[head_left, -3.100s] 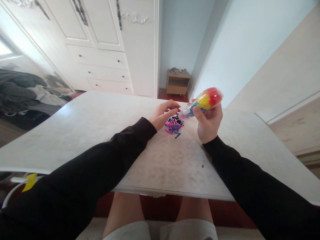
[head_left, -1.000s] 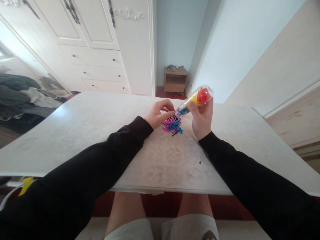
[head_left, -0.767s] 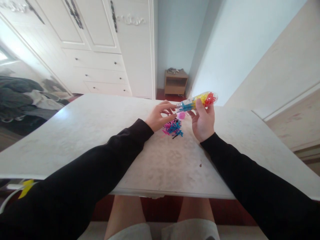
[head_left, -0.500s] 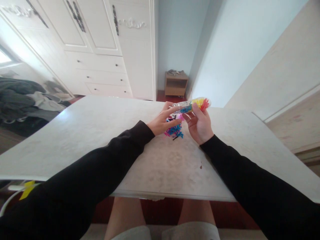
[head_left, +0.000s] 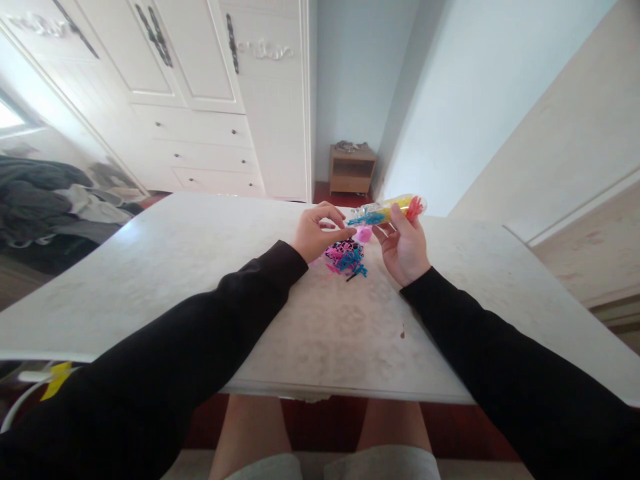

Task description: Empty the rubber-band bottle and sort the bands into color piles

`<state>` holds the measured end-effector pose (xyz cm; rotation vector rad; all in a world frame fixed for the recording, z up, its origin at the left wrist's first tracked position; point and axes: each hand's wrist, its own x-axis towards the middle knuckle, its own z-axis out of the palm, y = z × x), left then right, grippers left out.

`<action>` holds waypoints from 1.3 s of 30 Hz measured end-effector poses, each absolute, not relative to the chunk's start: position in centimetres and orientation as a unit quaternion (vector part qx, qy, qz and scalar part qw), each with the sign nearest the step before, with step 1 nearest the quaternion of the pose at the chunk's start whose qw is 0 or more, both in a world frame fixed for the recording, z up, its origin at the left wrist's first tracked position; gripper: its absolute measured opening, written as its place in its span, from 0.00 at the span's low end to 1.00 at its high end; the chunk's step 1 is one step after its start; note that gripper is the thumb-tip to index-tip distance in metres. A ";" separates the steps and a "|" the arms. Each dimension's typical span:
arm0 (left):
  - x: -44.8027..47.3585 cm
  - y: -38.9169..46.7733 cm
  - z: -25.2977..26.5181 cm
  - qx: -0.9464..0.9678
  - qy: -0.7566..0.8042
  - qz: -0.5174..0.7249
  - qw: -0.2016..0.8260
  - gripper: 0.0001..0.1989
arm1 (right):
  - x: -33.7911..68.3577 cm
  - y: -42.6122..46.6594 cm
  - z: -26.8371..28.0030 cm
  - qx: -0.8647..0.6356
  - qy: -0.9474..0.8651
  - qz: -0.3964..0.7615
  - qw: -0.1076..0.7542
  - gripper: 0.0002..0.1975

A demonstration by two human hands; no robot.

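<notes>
A clear plastic bottle (head_left: 391, 209) lies nearly level above the table. Small blue, yellow and red plastic pieces show inside, the blue ones at its left, mouth end. My right hand (head_left: 404, 248) is closed round its underside and near side, thumb on the front. Just left of the mouth is my left hand (head_left: 320, 232), fingers bent and thumb stretched out, with a gap between them. Nothing is clearly visible in it. Below the hands sits a pile of small plastic pieces (head_left: 346, 259), pink, blue and black. A pink rounded item (head_left: 363, 234) rests behind the pile.
The white patterned table (head_left: 330, 333) spans the view before me. A small brown mark (head_left: 403, 331) is on its right front part. Dark clothes (head_left: 40, 200) are heaped at the left. Beyond stand a white wardrobe (head_left: 200, 133) and a small wooden cabinet (head_left: 352, 170).
My left hand has drawn back left from the bottle, uncovering its mouth end and more of the pile. The bottle and right hand have shifted slightly right. Blue pieces now sit closer to the mouth.
</notes>
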<state>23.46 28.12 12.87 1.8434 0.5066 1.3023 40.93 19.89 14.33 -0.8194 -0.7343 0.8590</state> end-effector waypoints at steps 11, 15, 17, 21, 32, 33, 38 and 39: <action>23.4 27.5 12.4 0.839 0.120 0.420 0.325 0.30 | 40.1 19.6 14.1 -0.385 -0.362 0.411 0.743 0.25; 23.5 27.7 12.4 0.850 0.102 0.408 0.316 0.26 | 39.9 19.5 14.0 -0.386 -0.362 0.431 0.731 0.25; 23.5 27.9 12.4 0.845 0.108 0.418 0.315 0.20 | 40.1 19.6 14.0 -0.384 -0.349 0.427 0.741 0.25; 23.5 28.3 12.5 0.829 0.118 0.456 0.300 0.11 | 40.9 20.0 14.1 -0.388 -0.326 0.402 0.763 0.25; 22.9 27.4 13.5 0.809 0.179 0.462 0.315 0.14 | 41.1 20.0 14.6 -0.406 -0.342 0.359 0.767 0.26; 22.9 27.4 13.5 0.811 0.177 0.460 0.314 0.15 | 41.1 20.0 14.6 -0.407 -0.341 0.360 0.767 0.26; 23.0 27.6 13.1 0.837 0.135 0.434 0.303 0.23 | 41.0 19.9 14.7 -0.404 -0.339 0.378 0.761 0.25; 23.1 27.6 12.9 0.846 0.126 0.425 0.296 0.26 | 40.8 19.7 14.7 -0.402 -0.344 0.385 0.756 0.26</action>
